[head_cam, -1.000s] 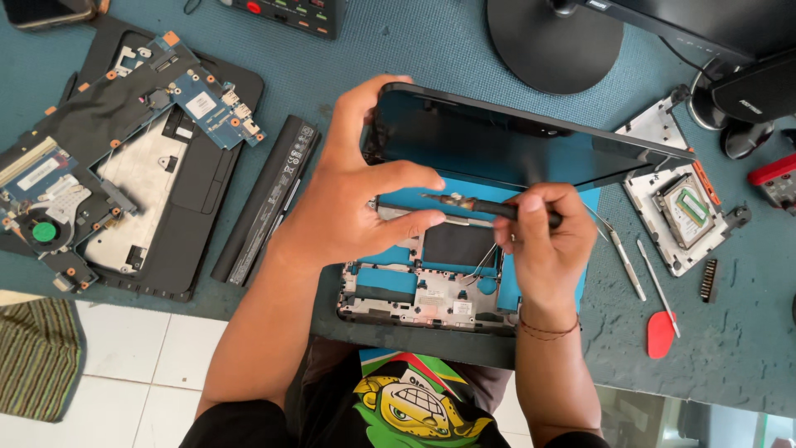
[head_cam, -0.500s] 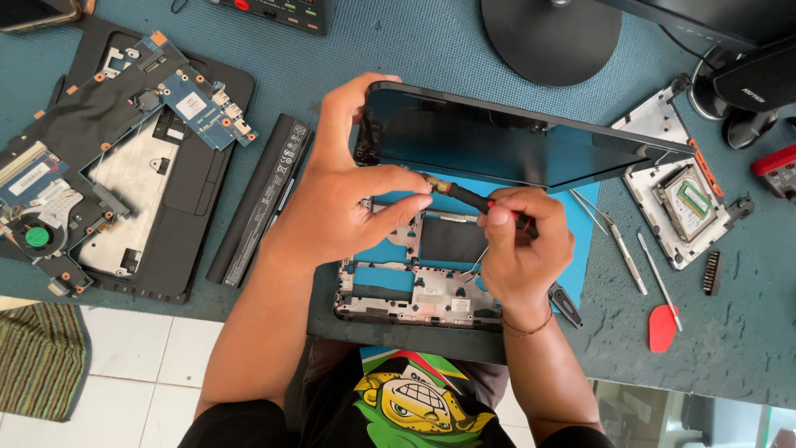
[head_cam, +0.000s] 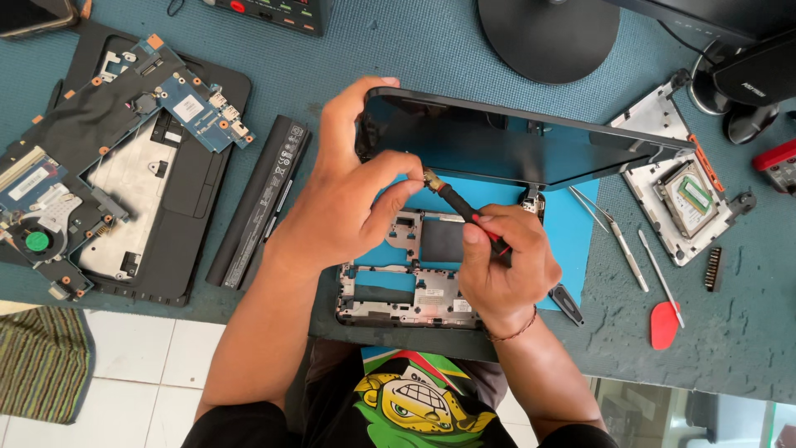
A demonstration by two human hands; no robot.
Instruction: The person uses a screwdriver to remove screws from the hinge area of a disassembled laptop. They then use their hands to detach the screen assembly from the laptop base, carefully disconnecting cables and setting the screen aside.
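An opened laptop with a bare blue-and-grey base frame [head_cam: 410, 290] lies at the table's near edge, its dark screen lid [head_cam: 514, 141] raised. My left hand [head_cam: 348, 199] grips the lid's left corner, thumb and forefinger pinching at the brass tip of a screwdriver [head_cam: 460, 207]. My right hand [head_cam: 506, 265] is closed on the screwdriver's black and red handle, over the base frame, the shaft pointing up-left toward the left hinge area.
A dismantled laptop with its motherboard and fan [head_cam: 91, 166] lies at left, a black battery [head_cam: 261, 199] beside it. Tweezers [head_cam: 613, 236], a red pry tool [head_cam: 663, 319], a bit strip [head_cam: 711, 270] and a drive in a cover [head_cam: 684, 195] lie right. A monitor stand [head_cam: 547, 33] sits behind.
My right hand has swung the screwdriver from lying level across the base to pointing up-left, and my left thumb and finger have closed on its tip. The head camera has drifted slightly.
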